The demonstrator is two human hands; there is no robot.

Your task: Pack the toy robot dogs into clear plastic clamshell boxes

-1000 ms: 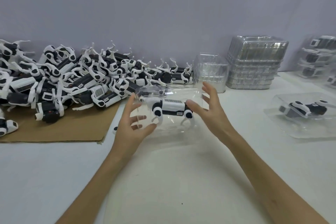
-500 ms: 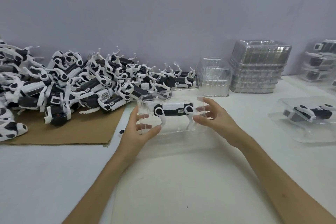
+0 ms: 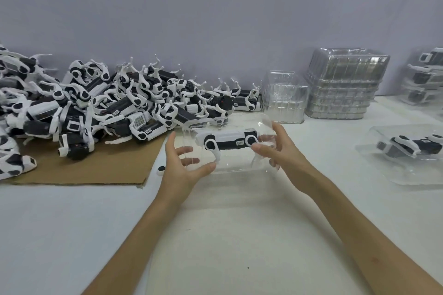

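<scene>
head view: left hand [image 3: 178, 170] at 9 o'clock, right hand [image 3: 281, 153] at 3 grasp the clamshell box [image 3: 230, 164], likely flimsy, slippery.

Dog pile [image 3: 107, 108] cropped left, packed boxes [image 3: 424, 79] blurred

- Left grip [image 3: 178, 167] has its palm facing right, thumb forward and fingers spread, curled round one end of the clear box [image 3: 235, 163].
- Right grip [image 3: 281, 153] mirrors it at the other end.
- Left forearm [image 3: 134, 242] and right forearm [image 3: 359, 230] are bare, reaching forward and converging.
</scene>
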